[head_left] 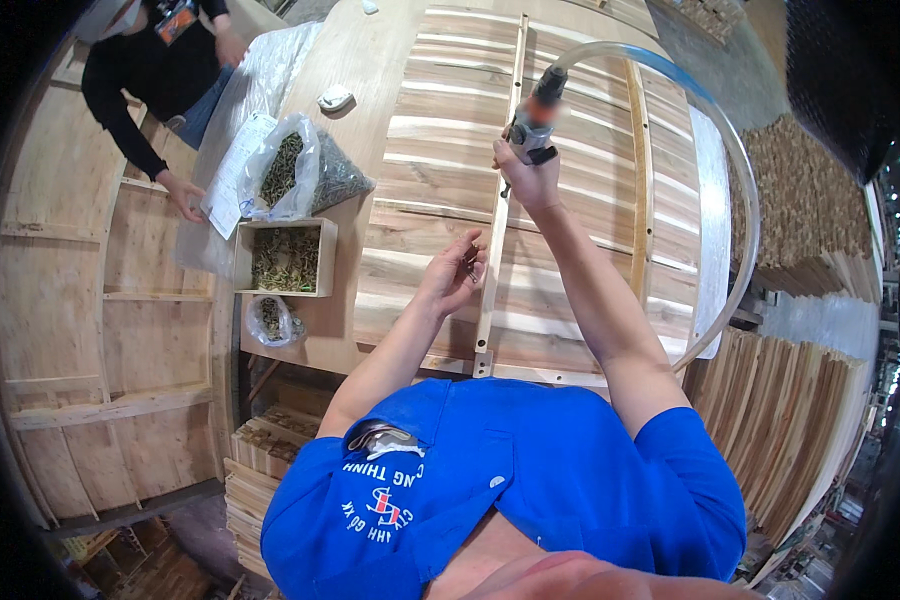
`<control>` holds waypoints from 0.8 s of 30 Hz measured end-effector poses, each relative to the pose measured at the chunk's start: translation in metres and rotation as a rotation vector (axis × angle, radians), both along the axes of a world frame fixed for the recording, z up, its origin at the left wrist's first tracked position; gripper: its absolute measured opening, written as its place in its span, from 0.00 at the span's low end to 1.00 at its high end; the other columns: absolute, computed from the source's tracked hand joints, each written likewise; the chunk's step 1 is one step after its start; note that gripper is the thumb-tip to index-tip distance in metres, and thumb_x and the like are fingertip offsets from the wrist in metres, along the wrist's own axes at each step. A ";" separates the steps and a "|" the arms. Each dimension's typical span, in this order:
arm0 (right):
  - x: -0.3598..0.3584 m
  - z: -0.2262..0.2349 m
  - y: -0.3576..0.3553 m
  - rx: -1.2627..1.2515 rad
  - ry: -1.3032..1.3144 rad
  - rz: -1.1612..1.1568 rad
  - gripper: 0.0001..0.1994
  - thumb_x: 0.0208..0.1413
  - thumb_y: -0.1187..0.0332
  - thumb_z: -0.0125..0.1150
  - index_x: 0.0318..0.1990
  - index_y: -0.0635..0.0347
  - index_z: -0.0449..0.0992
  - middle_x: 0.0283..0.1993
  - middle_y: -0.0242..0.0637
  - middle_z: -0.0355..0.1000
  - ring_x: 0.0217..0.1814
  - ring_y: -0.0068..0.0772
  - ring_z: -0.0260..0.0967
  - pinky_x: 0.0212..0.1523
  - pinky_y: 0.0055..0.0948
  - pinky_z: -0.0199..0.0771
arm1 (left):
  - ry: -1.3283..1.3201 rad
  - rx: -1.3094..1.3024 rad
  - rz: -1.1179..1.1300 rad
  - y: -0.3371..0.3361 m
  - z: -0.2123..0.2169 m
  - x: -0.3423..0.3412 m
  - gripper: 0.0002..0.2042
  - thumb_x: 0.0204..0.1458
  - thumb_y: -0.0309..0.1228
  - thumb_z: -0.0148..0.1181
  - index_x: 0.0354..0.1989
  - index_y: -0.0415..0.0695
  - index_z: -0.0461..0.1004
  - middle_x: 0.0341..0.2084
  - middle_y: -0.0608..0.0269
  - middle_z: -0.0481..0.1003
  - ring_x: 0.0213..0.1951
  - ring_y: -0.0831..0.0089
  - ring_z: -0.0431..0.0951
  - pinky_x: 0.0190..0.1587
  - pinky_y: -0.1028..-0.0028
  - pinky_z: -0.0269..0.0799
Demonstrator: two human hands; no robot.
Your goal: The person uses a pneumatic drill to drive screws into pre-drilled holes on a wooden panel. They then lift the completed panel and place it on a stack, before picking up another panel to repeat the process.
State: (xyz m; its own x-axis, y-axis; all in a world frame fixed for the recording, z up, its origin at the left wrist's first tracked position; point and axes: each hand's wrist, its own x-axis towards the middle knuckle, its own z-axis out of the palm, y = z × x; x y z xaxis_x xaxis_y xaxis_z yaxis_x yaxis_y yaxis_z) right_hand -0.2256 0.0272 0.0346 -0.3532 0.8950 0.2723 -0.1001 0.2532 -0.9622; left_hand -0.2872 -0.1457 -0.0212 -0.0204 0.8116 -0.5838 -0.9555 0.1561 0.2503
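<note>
My right hand (532, 175) is wrapped round a grey, orange and black air screwdriver (542, 112). Its tip is over or beside a narrow wooden batten (492, 255) that runs lengthwise across a panel of striped boards (425, 190); I cannot tell whether they touch. Just left of the batten, my left hand (455, 275) is half closed, palm up, around small dark pieces that look like screws. Dark holes show along the batten. A second batten (640, 190) lies parallel on the right. From the screwdriver, a clear hose (740, 170) arcs round to the right.
On the table's left stand a wooden box (327, 262) of small metal fasteners, two bags of fasteners (285, 165) (273, 318) and a pale object (336, 97). A co-worker (135, 95) touches a paper sheet (240, 170). Stacked boards (785, 420) rise at right.
</note>
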 end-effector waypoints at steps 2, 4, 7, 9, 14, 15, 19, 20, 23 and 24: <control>0.003 -0.004 -0.001 -0.025 -0.026 0.012 0.10 0.42 0.68 0.65 0.30 0.62 0.72 0.21 0.25 0.66 0.23 0.14 0.58 0.26 0.20 0.63 | 0.057 -0.076 -0.022 -0.002 0.007 -0.001 0.13 0.56 0.36 0.53 0.44 0.42 0.68 0.25 0.64 0.71 0.26 0.80 0.71 0.25 0.85 0.69; 0.000 0.000 -0.003 -0.031 -0.027 0.030 0.10 0.42 0.67 0.65 0.29 0.62 0.72 0.20 0.24 0.66 0.23 0.14 0.58 0.26 0.20 0.63 | 0.001 0.058 -0.079 -0.012 -0.011 -0.007 0.13 0.56 0.35 0.53 0.44 0.41 0.68 0.27 0.63 0.72 0.26 0.79 0.71 0.27 0.84 0.71; 0.001 0.001 -0.003 -0.041 0.018 0.028 0.10 0.43 0.67 0.65 0.29 0.62 0.72 0.20 0.24 0.65 0.22 0.14 0.57 0.25 0.20 0.62 | -0.018 0.088 -0.093 -0.014 -0.012 -0.005 0.11 0.55 0.32 0.54 0.42 0.40 0.68 0.29 0.62 0.72 0.26 0.79 0.72 0.26 0.83 0.72; 0.003 0.001 -0.005 -0.084 0.077 0.038 0.09 0.43 0.68 0.65 0.29 0.62 0.72 0.19 0.24 0.64 0.22 0.14 0.57 0.25 0.20 0.62 | 0.010 0.066 -0.085 -0.012 -0.006 -0.003 0.10 0.55 0.30 0.54 0.42 0.40 0.68 0.30 0.62 0.72 0.27 0.79 0.72 0.26 0.84 0.71; 0.011 0.012 -0.009 -0.067 0.061 0.041 0.11 0.44 0.71 0.63 0.33 0.63 0.69 0.22 0.25 0.64 0.23 0.15 0.59 0.25 0.20 0.63 | 0.028 0.094 -0.055 -0.006 0.003 -0.006 0.10 0.54 0.28 0.54 0.42 0.39 0.69 0.30 0.61 0.73 0.29 0.78 0.73 0.27 0.85 0.71; 0.011 0.023 -0.013 -0.087 0.081 0.049 0.11 0.44 0.72 0.62 0.35 0.63 0.69 0.22 0.26 0.65 0.23 0.15 0.60 0.25 0.20 0.64 | 0.023 0.116 -0.014 -0.004 0.006 -0.007 0.09 0.54 0.28 0.55 0.42 0.39 0.70 0.31 0.61 0.73 0.30 0.78 0.73 0.28 0.84 0.71; 0.027 0.054 -0.018 -0.024 0.589 0.101 0.18 0.45 0.69 0.60 0.42 0.65 0.62 0.22 0.35 0.65 0.25 0.26 0.66 0.26 0.25 0.67 | -0.035 0.163 0.073 0.013 0.012 -0.016 0.08 0.54 0.29 0.55 0.40 0.41 0.71 0.31 0.61 0.73 0.31 0.77 0.73 0.30 0.83 0.71; 0.033 0.076 -0.021 0.008 0.599 0.170 0.23 0.48 0.59 0.58 0.44 0.66 0.60 0.21 0.39 0.65 0.25 0.31 0.66 0.29 0.28 0.67 | -0.062 0.149 0.085 0.014 0.009 -0.018 0.08 0.54 0.29 0.55 0.40 0.41 0.72 0.31 0.61 0.73 0.31 0.76 0.72 0.31 0.83 0.71; 0.049 0.109 -0.025 -0.013 0.654 0.200 0.29 0.45 0.46 0.57 0.44 0.62 0.62 0.22 0.39 0.65 0.25 0.32 0.65 0.31 0.37 0.68 | -0.227 0.305 0.075 0.025 0.011 -0.016 0.08 0.54 0.30 0.55 0.39 0.40 0.72 0.29 0.61 0.73 0.30 0.76 0.71 0.31 0.82 0.70; 0.054 0.111 -0.026 -0.005 0.675 0.219 0.31 0.44 0.43 0.56 0.45 0.62 0.62 0.22 0.39 0.65 0.25 0.32 0.64 0.31 0.38 0.67 | -0.267 0.359 0.060 0.032 0.015 -0.014 0.08 0.54 0.30 0.55 0.39 0.40 0.72 0.29 0.61 0.73 0.30 0.76 0.71 0.31 0.82 0.70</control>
